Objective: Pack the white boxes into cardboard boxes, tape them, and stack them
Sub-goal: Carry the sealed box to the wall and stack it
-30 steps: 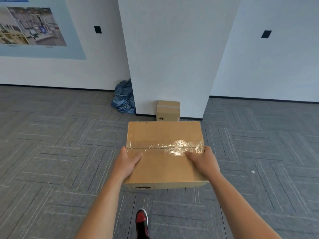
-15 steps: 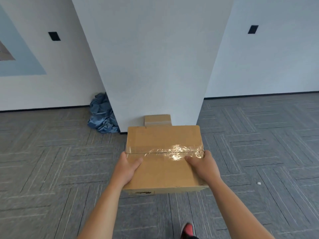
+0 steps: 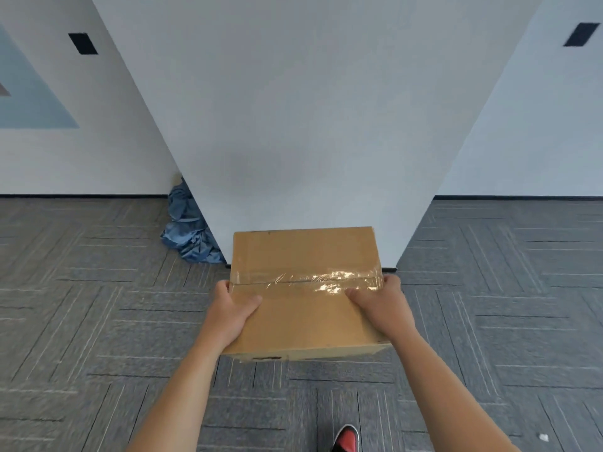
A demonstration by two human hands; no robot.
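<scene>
The person holds a closed cardboard box in front of the body, above the grey carpet floor. The left hand grips its left side and the right hand grips its right side, each with the thumb lying on the top face. A strip of clear tape runs across the top. Behind the box stands a white pillar, with a blue cloth beside its foot
</scene>
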